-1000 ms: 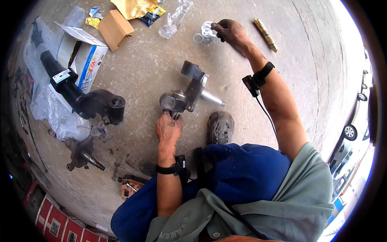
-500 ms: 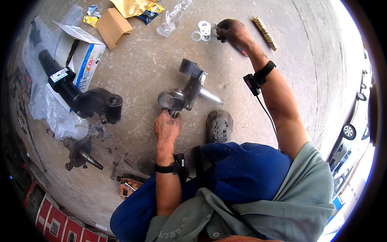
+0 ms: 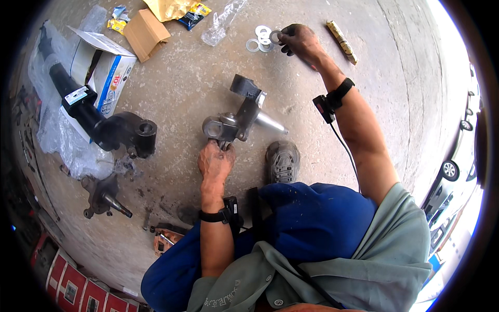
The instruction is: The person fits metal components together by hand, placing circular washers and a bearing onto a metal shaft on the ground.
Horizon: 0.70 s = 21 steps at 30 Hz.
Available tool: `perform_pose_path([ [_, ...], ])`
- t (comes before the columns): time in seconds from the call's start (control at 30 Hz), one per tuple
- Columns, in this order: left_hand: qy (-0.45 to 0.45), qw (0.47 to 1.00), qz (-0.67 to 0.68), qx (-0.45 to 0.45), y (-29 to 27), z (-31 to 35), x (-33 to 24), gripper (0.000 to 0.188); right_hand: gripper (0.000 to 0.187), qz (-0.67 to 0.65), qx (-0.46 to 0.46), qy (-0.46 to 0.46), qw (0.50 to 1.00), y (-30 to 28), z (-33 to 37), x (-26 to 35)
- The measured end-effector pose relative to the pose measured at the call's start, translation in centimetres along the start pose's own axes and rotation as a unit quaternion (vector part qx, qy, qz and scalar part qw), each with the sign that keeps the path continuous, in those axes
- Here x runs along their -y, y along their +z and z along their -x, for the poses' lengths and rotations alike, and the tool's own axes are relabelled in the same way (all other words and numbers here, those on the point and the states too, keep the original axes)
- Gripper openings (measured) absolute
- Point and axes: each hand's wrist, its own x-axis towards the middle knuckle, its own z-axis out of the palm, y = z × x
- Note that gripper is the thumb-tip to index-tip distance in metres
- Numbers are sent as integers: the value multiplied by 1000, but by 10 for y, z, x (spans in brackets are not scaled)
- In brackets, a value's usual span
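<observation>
My left hand (image 3: 215, 161) is closed on the lower end of a dark metal steering knuckle (image 3: 247, 110), which lies on the concrete with its bright tapered spindle pointing right. Its fingertips are partly tucked under the part. Farther out, my right hand (image 3: 300, 41) pinches a flat grey washer (image 3: 275, 37) between thumb and fingers. That ring is over the right side of a small pile of pale washers (image 3: 262, 31) on the floor. A red-tipped object (image 3: 314, 68) shows partly beneath my right wrist.
On the left, a black axle beam (image 3: 104, 130) lies across plastic wrap and an opened white-blue box (image 3: 122, 67). Nearer is a second knuckle (image 3: 106, 198). Brown cardboard (image 3: 146, 35) and packets (image 3: 195, 15) lie far off; a wrapped stick-like roll (image 3: 341, 42) lies right. My shoe (image 3: 283, 162) stands near the spindle.
My right hand has shifted slightly left, and the washer in its fingers now shows more clearly over the pile. My left hand and the steering knuckle look nearly unmoved.
</observation>
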Motion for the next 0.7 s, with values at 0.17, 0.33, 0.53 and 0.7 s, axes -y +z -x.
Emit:
perform_pose_path([
  [0.17,-2,1000,19,10,-2,0,0,38,31,27,1,14,1000,5,0,7],
  [0.33,-7,999,30,11,-1,0,0,38,31,81,53,-3,995,9,1,9],
  [0.53,-8,998,62,2,5,-4,2,35,33,97,29,-53,993,17,-4,-3],
  [0.7,33,994,98,-27,18,-9,15,30,28,112,12,-101,988,26,-11,-8],
])
